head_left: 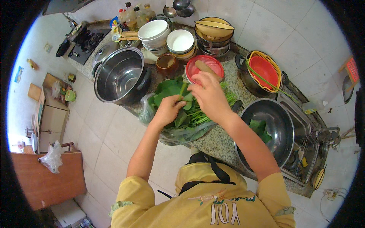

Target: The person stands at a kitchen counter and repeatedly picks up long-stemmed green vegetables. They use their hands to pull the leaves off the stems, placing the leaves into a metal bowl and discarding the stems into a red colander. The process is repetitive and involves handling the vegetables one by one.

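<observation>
My left hand pinches a green leaf with its stem between thumb and fingers. Close beside it, my right hand has its fingertips drawn together by the stem; what they grip, if anything, is too small to make out. Under both hands lies a heap of leafy greens, with broad leaves to the left and a bundle of thin stems to the right. A clear plastic bag lies beneath and around the heap. Behind my right hand, a red colander holds a brownish, elongated item.
A large steel pot stands left, a metal basin with some leaves right, by the sink. A long green stem lies across the red and yellow baskets on a dark pot. Stacked bowls line the wall.
</observation>
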{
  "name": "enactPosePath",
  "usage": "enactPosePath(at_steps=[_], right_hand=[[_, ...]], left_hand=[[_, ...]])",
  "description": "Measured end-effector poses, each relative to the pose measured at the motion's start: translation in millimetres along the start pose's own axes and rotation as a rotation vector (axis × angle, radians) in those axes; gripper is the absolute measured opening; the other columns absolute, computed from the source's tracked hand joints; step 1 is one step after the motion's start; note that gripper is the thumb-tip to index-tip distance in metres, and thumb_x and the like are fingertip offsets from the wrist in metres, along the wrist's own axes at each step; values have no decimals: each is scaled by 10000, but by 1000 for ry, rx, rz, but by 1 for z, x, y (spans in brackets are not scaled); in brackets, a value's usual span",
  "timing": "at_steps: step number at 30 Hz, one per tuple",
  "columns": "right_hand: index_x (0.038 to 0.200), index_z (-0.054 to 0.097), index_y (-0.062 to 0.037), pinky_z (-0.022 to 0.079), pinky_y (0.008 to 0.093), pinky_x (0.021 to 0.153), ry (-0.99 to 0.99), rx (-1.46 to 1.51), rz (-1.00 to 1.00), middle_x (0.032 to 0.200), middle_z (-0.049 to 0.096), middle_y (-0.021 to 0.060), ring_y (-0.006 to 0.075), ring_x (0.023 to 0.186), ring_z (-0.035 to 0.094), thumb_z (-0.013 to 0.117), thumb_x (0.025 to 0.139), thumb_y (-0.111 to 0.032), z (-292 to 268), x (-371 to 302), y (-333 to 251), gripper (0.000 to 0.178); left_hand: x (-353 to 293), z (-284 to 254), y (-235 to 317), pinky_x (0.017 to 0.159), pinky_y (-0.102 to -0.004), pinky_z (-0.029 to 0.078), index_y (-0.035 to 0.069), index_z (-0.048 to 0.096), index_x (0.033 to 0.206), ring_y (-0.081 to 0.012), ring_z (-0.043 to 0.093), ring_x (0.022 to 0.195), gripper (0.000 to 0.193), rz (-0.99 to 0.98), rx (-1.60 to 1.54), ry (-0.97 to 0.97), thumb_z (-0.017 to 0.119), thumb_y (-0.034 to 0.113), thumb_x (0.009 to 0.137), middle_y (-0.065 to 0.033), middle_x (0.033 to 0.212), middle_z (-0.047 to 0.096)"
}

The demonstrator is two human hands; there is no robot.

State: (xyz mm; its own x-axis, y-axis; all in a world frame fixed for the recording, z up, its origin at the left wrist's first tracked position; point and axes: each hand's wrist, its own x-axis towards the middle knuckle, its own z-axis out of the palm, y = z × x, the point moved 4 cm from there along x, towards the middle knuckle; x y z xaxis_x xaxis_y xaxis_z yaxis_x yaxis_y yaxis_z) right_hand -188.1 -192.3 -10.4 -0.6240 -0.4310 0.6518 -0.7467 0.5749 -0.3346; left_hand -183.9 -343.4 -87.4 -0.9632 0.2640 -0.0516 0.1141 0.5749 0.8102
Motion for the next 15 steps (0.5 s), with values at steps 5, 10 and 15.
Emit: enactPosePath(at_steps=[5,10,15], right_hand=[[984,537,-54,341,399,909,-134,275,234,1123,446,123,331,1084,401,560,694,-34,-1,-44,6,291],[1327,255,-107,174,495,1009,-567,-208,207,1384,199,120,354,1262,192,465,822,-170,62,-79,5,551],[1314,294,-109,104,518,1020,-776,-413,115,1363,246,124,345,1274,167,446,818,-192,79,-96,5,526]], left_hand=[[-15,-10,-2,717,-234,427,-18,534,1043,-88,525,800,218,-175,-657,22,487,79,854,-19,902,589],[-25,-14,8,792,-257,423,-23,533,1038,-125,544,889,219,-67,-760,120,463,92,865,-82,997,591],[-33,-56,37,823,-341,435,10,504,1015,-241,557,939,203,224,-962,260,446,144,873,-203,1079,551]])
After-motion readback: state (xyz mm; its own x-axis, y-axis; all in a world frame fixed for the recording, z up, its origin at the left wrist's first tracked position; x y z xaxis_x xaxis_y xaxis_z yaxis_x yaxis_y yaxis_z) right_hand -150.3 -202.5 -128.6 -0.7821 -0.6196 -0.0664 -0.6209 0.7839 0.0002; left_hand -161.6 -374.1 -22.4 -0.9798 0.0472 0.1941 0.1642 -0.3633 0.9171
